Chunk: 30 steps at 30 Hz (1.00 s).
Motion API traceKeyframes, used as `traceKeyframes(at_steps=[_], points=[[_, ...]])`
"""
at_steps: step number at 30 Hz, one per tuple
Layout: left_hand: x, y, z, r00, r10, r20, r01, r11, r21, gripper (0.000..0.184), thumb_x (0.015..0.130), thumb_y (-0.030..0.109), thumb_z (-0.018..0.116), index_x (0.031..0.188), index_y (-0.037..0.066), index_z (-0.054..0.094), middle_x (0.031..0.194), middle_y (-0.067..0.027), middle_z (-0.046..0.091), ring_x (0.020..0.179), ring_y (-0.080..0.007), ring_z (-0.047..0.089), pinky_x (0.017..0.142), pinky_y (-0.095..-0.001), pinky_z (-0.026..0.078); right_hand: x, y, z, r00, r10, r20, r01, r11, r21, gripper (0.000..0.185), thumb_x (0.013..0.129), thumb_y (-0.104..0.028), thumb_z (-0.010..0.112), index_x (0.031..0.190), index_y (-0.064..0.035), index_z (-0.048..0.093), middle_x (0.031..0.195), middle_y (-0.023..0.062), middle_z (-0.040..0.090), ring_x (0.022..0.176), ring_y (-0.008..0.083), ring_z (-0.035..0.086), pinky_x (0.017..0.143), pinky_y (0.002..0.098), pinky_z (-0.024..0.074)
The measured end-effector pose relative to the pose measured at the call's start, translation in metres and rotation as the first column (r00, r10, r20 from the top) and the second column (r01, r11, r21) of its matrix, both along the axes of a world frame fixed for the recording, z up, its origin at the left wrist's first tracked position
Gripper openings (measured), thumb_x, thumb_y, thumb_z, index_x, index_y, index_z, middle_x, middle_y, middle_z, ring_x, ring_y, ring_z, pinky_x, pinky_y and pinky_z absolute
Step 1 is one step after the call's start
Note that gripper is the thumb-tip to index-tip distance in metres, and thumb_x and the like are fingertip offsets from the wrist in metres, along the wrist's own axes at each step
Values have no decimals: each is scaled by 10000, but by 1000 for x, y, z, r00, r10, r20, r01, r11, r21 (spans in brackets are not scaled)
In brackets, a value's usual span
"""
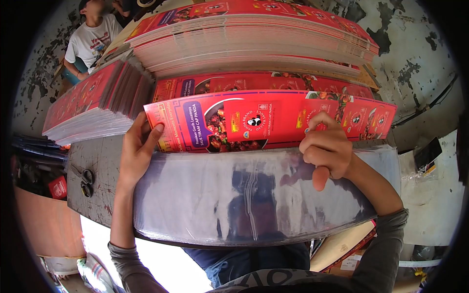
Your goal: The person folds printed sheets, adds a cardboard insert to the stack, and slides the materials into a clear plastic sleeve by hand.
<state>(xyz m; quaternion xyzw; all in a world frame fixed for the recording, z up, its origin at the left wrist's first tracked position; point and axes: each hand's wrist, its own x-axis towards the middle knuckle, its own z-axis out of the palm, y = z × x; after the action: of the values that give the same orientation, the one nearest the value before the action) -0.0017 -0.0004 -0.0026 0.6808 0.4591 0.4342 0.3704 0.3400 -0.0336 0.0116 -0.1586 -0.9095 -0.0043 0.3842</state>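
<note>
While the red printed board (pixel 288 124) leans just beyond the clear plastic stack (pixel 195 195), the left hand (pixel 135 154) pinches the board's left end, thumb in front, fingers nearly closed. The right hand (pixel 326 149), over the stack's right part, has fingers tightly curled; whether they grip anything cannot be told. Scissors (pixel 86 177) lie left of the stack on the counter (pixel 102 154).
</note>
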Motion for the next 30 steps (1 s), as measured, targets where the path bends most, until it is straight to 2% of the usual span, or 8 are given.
traceKeyframes(at_steps=[11,13,14,16,21,25,28,30], points=[[-4,1,1,1000,6,3,-6,1000,-21,214,893,92,524,1052,-48,494,933,-86,627,871,-71,529,759,-217,420,-2,1,0,1000,17,0,-17,999,46,518,746,-560,513,567,-84,413,584,10,450,478,150,422,559,298,391],[-9,-1,8,963,59,-262,-49,998,42,269,871,104,552,1088,-49,509,993,-145,625,934,-141,576,771,-264,454,-6,1,3,1000,-15,4,14,995,98,486,728,-502,589,562,-86,403,564,2,410,472,137,408,549,289,383],[-11,-5,13,962,65,-266,-53,997,50,269,871,104,552,1088,-49,509,993,-145,625,934,-141,576,771,-264,454,-6,0,8,1000,-11,-1,11,994,106,486,728,-502,589,562,-86,403,564,2,410,472,137,408,549,289,383],[-13,-11,26,900,133,-414,-47,976,211,328,844,117,577,1127,-39,517,1046,-181,606,985,-235,594,782,-317,480,-5,-4,19,986,-83,143,32,945,325,451,695,-429,663,552,-90,402,544,1,352,463,134,387,540,281,374],[12,-37,73,855,249,-456,-32,902,431,332,804,79,602,1115,-19,540,1043,-160,607,957,-286,605,794,-337,489,-14,-4,30,975,-166,145,123,956,268,410,682,-348,708,520,-102,422,516,-2,337,444,152,366,517,281,362],[50,-57,90,838,-351,-418,452,875,172,291,780,48,627,1047,-37,545,1020,-143,604,968,-226,599,775,-309,491,-23,-8,24,969,-200,147,205,978,-22,404,729,-252,709,480,-88,436,470,25,396,404,190,380,434,307,335],[80,-55,74,826,-460,-325,539,813,220,313,750,10,663,1024,-27,516,951,-122,596,897,-196,603,726,-291,500,-29,-13,18,976,-208,61,217,945,-245,397,751,-196,692,470,-70,440,453,49,423,381,203,400,375,323,310],[92,-48,63,833,-488,-262,544,808,225,325,744,-6,668,1019,-17,494,935,-114,576,866,-187,595,715,-286,500,-31,-13,11,975,-223,13,220,947,-233,388,745,-185,693,470,-68,444,450,48,427,378,197,410,365,325,310]])
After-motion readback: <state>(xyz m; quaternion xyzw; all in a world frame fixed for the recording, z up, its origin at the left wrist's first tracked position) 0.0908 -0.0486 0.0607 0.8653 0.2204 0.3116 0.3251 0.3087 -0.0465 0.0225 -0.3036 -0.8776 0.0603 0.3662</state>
